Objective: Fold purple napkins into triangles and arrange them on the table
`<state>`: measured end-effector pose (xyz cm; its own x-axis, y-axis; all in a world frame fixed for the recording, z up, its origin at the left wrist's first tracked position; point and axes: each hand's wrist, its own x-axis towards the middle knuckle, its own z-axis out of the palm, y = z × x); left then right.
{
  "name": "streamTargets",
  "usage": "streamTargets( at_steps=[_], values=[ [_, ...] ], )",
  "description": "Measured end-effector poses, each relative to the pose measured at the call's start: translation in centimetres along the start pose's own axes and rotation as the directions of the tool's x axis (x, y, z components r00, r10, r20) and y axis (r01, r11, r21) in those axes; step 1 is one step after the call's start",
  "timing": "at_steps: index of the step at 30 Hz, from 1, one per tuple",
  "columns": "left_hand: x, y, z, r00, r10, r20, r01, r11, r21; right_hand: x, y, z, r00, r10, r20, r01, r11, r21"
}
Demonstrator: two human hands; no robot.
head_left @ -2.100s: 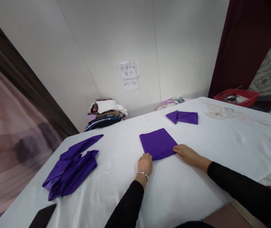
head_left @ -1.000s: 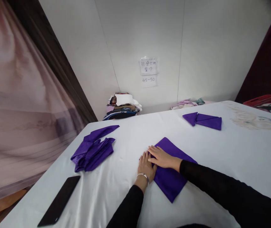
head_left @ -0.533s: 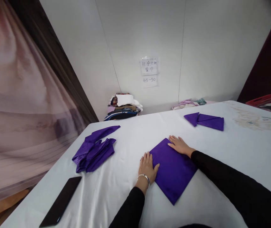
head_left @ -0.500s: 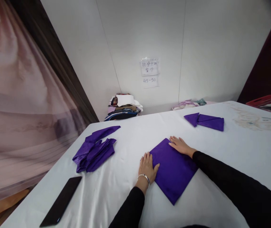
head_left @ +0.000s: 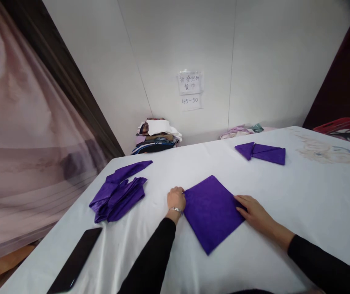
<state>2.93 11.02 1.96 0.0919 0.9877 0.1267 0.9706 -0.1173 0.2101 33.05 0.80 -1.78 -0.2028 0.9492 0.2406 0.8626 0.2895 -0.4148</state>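
Note:
A purple cloth napkin (head_left: 212,214), folded into a square, lies flat on the table with one corner pointing toward me. At its left corner my left hand (head_left: 176,199) is closed, fingers curled onto the cloth's edge; a bracelet (head_left: 175,210) circles that wrist. My right hand (head_left: 253,212) pinches the right corner between thumb and fingers. Farther back on the right rests a napkin folded into an arrow-like shape (head_left: 267,153). To the left sits a crumpled heap of purple napkins (head_left: 118,196).
A white cloth covers the table (head_left: 150,253). A black phone-like slab (head_left: 76,259) lies at the front left. Behind the table are a stack of folded clothes (head_left: 158,136), pinkish fabric (head_left: 236,131) and a red basket (head_left: 340,124). Paper signs (head_left: 190,90) hang on the wall.
My right hand has moved down from the napkin's upper right edge to its right corner. My left hand has gone from lying flat to gripping the left corner. The napkin has shifted slightly left.

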Motion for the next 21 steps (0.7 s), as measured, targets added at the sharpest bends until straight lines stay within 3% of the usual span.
streamTargets(
  at_steps=[3, 6, 11, 17, 21],
  values=[
    [2.9, -1.4, -1.1, 1.0, 0.011, -0.003, -0.011, 0.999, 0.038, -0.8, -1.5, -0.2, 0.998, -0.054, 0.041, 0.054, 0.999, 0.008],
    [3.9, -2.0, -1.2, 1.0, 0.028, 0.008, -0.028, 0.998, 0.056, -0.3, -2.2, -0.5, 0.996, -0.075, 0.055, 0.074, 0.997, 0.027],
    [0.8, -0.3, 0.5, 0.993, 0.114, 0.021, -0.115, 0.991, 0.064, 4.5, -4.2, 0.0, 0.991, -0.132, 0.017, 0.132, 0.991, 0.022],
    [-2.0, 0.3, 2.4, 0.997, 0.015, 0.074, -0.023, 0.994, 0.105, 12.4, -9.5, 4.8, 0.944, -0.266, 0.194, 0.263, 0.964, 0.041],
    [-2.1, -0.2, 3.0, 0.992, -0.028, 0.12, 0.016, 0.995, 0.1, 15.4, -7.8, 6.9, 0.939, -0.186, 0.291, 0.199, 0.98, -0.017]
  ],
)
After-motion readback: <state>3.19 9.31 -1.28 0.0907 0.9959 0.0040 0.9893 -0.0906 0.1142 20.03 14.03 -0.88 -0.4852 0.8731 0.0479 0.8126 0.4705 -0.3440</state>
